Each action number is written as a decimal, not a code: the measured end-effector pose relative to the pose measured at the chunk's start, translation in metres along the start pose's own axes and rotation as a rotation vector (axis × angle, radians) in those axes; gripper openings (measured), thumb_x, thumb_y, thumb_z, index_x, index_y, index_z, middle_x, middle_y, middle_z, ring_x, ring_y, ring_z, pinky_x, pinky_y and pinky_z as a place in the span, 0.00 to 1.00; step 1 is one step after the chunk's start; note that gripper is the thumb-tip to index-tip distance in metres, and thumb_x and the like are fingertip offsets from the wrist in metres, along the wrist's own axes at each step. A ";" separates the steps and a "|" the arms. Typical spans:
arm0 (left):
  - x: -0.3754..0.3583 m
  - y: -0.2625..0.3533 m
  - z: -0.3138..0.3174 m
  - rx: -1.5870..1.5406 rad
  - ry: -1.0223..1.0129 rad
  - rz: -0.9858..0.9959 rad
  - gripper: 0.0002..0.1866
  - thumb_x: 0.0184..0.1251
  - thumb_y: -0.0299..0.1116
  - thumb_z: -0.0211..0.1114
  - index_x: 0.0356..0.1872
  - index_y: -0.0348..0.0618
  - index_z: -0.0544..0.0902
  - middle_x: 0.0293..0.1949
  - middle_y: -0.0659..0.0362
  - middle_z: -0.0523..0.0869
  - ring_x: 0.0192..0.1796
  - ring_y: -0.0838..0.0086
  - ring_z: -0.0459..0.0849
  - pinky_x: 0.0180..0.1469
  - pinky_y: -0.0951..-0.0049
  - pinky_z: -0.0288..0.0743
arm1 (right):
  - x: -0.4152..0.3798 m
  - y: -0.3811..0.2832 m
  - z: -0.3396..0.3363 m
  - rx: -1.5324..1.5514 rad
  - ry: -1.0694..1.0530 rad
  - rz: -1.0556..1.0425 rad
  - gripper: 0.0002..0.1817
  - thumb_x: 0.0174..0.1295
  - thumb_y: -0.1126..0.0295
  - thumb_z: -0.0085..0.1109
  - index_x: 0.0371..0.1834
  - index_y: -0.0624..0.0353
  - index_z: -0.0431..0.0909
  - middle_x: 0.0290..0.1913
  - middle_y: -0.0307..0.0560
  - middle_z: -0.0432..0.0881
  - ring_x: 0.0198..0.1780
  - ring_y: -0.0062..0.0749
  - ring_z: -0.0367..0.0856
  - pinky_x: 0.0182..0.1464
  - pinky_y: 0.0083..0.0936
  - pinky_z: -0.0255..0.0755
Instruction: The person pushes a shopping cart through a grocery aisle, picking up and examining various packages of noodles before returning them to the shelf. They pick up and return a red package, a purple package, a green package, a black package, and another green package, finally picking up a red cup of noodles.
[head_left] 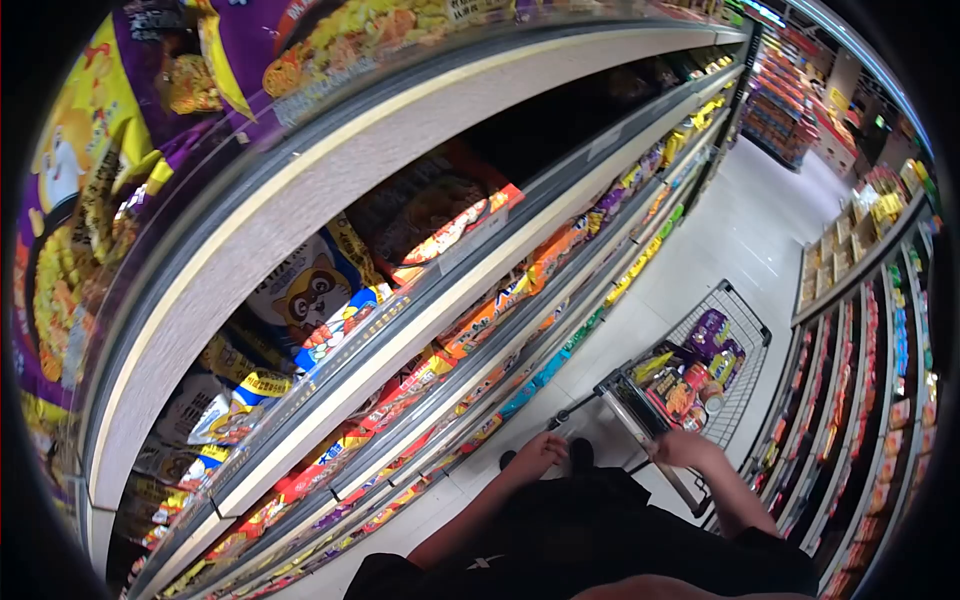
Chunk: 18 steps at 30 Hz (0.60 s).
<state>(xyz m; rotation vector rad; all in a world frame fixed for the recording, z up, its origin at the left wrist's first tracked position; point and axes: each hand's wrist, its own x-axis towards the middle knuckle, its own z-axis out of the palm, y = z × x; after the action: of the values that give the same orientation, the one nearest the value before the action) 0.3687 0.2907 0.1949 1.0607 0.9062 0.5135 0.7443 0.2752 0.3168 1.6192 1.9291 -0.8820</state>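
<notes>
My right hand (682, 450) is closed around the handle end of a metal shopping cart (745, 370), which stands in the aisle ahead of me. In the cart lie purple snack bags (708, 335), a red-and-orange food packet (672, 392) and a jar (713, 403). My left hand (540, 455) hangs in front of my body with its fingers loosely curled, and nothing shows in it. Close to it, a thin dark bar (575, 408) sticks out beside the cart.
A tall shelf (340, 425) of bagged snacks runs along my left, holding blue-and-white bags with a cartoon face (310, 295) and a dark red noodle packet (440, 215). Another stocked shelf (850, 390) lines the right. Pale floor tiles (740, 220) lead towards more displays (785, 105).
</notes>
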 end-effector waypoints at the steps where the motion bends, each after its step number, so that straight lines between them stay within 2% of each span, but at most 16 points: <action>1: -0.001 0.009 0.002 -0.015 0.018 -0.007 0.19 0.74 0.19 0.57 0.65 0.32 0.77 0.54 0.49 0.88 0.55 0.68 0.88 0.59 0.67 0.84 | -0.002 -0.016 -0.052 0.170 0.174 -0.282 0.15 0.74 0.56 0.66 0.52 0.56 0.88 0.43 0.51 0.92 0.46 0.48 0.91 0.51 0.41 0.83; 2: 0.000 0.013 0.007 -0.020 0.045 -0.001 0.19 0.74 0.19 0.57 0.65 0.32 0.77 0.54 0.49 0.88 0.55 0.68 0.88 0.59 0.67 0.84 | -0.017 -0.054 -0.112 0.427 0.343 -0.404 0.10 0.75 0.65 0.65 0.46 0.61 0.86 0.40 0.49 0.88 0.40 0.39 0.87 0.47 0.35 0.81; 3: 0.006 0.020 0.010 -0.007 0.070 0.050 0.19 0.75 0.19 0.56 0.65 0.33 0.77 0.54 0.48 0.88 0.55 0.67 0.88 0.60 0.67 0.84 | -0.029 -0.090 -0.166 0.513 0.504 -0.484 0.08 0.75 0.68 0.67 0.45 0.62 0.85 0.38 0.45 0.86 0.40 0.30 0.84 0.46 0.29 0.79; 5: 0.003 0.034 0.018 0.014 0.117 0.091 0.19 0.76 0.19 0.56 0.66 0.33 0.76 0.53 0.48 0.88 0.55 0.67 0.88 0.60 0.66 0.84 | -0.045 -0.134 -0.252 0.511 0.698 -0.680 0.09 0.77 0.67 0.65 0.46 0.63 0.85 0.38 0.42 0.85 0.40 0.23 0.81 0.48 0.27 0.77; 7: 0.001 0.059 0.031 -0.014 0.137 0.265 0.20 0.77 0.18 0.54 0.67 0.35 0.74 0.54 0.47 0.88 0.55 0.67 0.88 0.60 0.66 0.84 | -0.050 -0.170 -0.317 0.505 0.849 -0.914 0.09 0.78 0.67 0.65 0.46 0.63 0.86 0.40 0.41 0.87 0.42 0.21 0.83 0.48 0.25 0.77; 8: 0.001 0.066 0.036 -0.008 0.153 0.288 0.20 0.79 0.17 0.53 0.68 0.36 0.73 0.53 0.48 0.88 0.55 0.67 0.88 0.60 0.67 0.83 | -0.049 -0.191 -0.345 0.432 0.961 -1.008 0.09 0.78 0.67 0.65 0.47 0.63 0.85 0.41 0.41 0.88 0.43 0.22 0.84 0.48 0.25 0.78; 10: 0.000 0.076 0.041 0.008 0.179 0.323 0.19 0.79 0.17 0.54 0.68 0.35 0.73 0.52 0.48 0.88 0.55 0.67 0.88 0.60 0.67 0.83 | -0.037 -0.235 -0.391 0.317 1.155 -1.147 0.10 0.78 0.67 0.64 0.48 0.64 0.84 0.41 0.45 0.88 0.42 0.27 0.86 0.46 0.27 0.79; 11: 0.000 0.080 0.042 0.024 0.190 0.348 0.19 0.80 0.18 0.54 0.68 0.35 0.73 0.52 0.49 0.89 0.55 0.67 0.88 0.59 0.68 0.83 | -0.030 -0.251 -0.410 0.341 1.097 -1.112 0.11 0.77 0.66 0.63 0.50 0.65 0.84 0.42 0.49 0.89 0.42 0.34 0.88 0.45 0.31 0.80; 12: 0.000 0.082 0.041 0.016 0.207 0.373 0.18 0.81 0.18 0.55 0.68 0.35 0.74 0.51 0.50 0.89 0.54 0.67 0.88 0.59 0.69 0.82 | -0.015 -0.262 -0.425 0.231 1.161 -1.047 0.16 0.78 0.60 0.63 0.53 0.64 0.85 0.45 0.53 0.90 0.42 0.42 0.89 0.44 0.36 0.81; 13: -0.005 0.086 0.042 0.011 0.223 0.386 0.18 0.81 0.18 0.55 0.68 0.35 0.74 0.51 0.50 0.89 0.54 0.67 0.88 0.59 0.69 0.82 | -0.012 -0.279 -0.448 0.075 0.928 -0.725 0.23 0.77 0.54 0.61 0.62 0.61 0.85 0.53 0.62 0.90 0.48 0.51 0.90 0.50 0.40 0.82; 15: -0.018 0.098 0.044 0.000 0.285 0.386 0.18 0.83 0.19 0.55 0.68 0.35 0.75 0.55 0.49 0.88 0.57 0.69 0.88 0.63 0.69 0.81 | 0.027 -0.302 -0.461 -0.163 1.060 -0.794 0.26 0.79 0.52 0.58 0.71 0.57 0.83 0.61 0.66 0.87 0.57 0.56 0.88 0.59 0.40 0.81; 16: -0.020 0.098 0.044 -0.004 0.300 0.391 0.18 0.83 0.19 0.55 0.68 0.35 0.75 0.55 0.49 0.88 0.57 0.69 0.88 0.63 0.69 0.81 | 0.032 -0.310 -0.466 -0.168 1.057 -0.810 0.26 0.79 0.52 0.58 0.71 0.57 0.83 0.61 0.66 0.87 0.57 0.56 0.88 0.59 0.40 0.81; 18: -0.026 0.091 0.046 -0.045 0.342 0.417 0.16 0.85 0.22 0.56 0.68 0.36 0.76 0.56 0.51 0.88 0.58 0.70 0.88 0.65 0.69 0.81 | 0.042 -0.322 -0.468 -0.170 0.914 -0.898 0.29 0.80 0.53 0.57 0.77 0.55 0.78 0.68 0.66 0.84 0.65 0.54 0.85 0.68 0.38 0.78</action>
<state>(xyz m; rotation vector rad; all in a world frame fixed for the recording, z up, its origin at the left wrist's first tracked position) 0.3975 0.2856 0.2958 1.1451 0.9658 1.0831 0.4442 0.6130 0.6639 1.0681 3.3752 -0.1725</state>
